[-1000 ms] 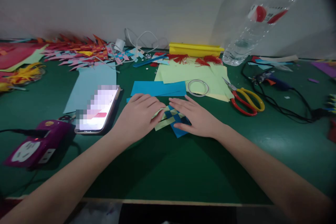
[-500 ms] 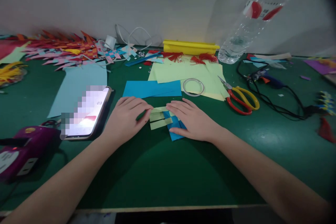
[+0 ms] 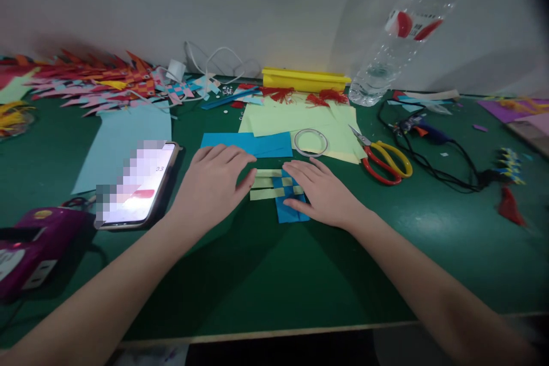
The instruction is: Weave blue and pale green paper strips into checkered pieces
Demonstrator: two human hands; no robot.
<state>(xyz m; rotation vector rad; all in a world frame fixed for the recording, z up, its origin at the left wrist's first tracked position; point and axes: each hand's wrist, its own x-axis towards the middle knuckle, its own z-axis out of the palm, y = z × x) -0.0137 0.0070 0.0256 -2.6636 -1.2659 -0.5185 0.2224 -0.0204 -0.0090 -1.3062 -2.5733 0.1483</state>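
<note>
Pale green paper strips (image 3: 262, 194) lie crossed with blue paper strips (image 3: 285, 211) in a woven patch on the green table. My right hand (image 3: 319, 191) rests on the right part of the patch, its fingers spread and hiding some of it. Just left of the strips is my left hand (image 3: 214, 183), thumb and index finger apart, with nothing held between them. Behind the hands lie a blue paper piece (image 3: 244, 144), stacked pale green sheets (image 3: 295, 120) and a round ring of tape (image 3: 310, 143).
Scissors (image 3: 388, 163) and a cabled tool (image 3: 435, 130) lie right, near a leaning bottle (image 3: 381, 68). At left are a lit phone (image 3: 143, 189), a purple power box (image 3: 38, 251) and a light blue sheet (image 3: 124, 131). A yellow holder (image 3: 304, 79) stands behind.
My left hand has let go of the pale green strip ends and opened. The woven patch has turned straighter under my right hand. The view has shifted slightly.
</note>
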